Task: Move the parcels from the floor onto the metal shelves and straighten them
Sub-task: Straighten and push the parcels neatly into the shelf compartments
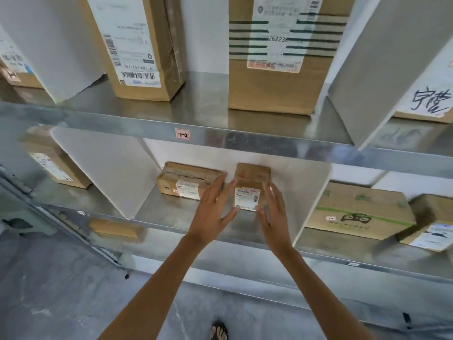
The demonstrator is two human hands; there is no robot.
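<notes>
Both hands open, fingers spread, flanking the small cardboard parcel (251,186) without a clear clamp on it: left hand (212,209) just beside its left face with the thumb near the lower left corner of the label, right hand (272,212) at its right face with the thumb at the lower right corner; whether palms actually press the cardboard cannot be told. Parcel upright on the lower metal shelf (166,214), white shipping label (246,198) facing near, brown tape over the top. Just left of it, apart by a narrow gap partly covered by the left fingers, a flat taped parcel (186,180) lying low with its own label facing near. Both inside one bay, bounded by a white divider panel (110,173) on the left and another white divider (311,192) on the right.

Right of that bay, a wide box with a green printed band (360,212), then a smaller labelled box (431,227) at the far right edge. Left of the bay, a tall carton (54,165) leaning beside the panel.

Above, the upper shelf's front rail with a small pink tag reading 1-2 (182,134). On that upper shelf, a tall labelled carton (139,45) left of centre, a broad carton with dark stripes (282,57) right of centre, and a box with handwritten characters (429,101) at the far right.

Below, grey concrete floor (61,290) and a sandalled foot (220,330) at the near edge.
</notes>
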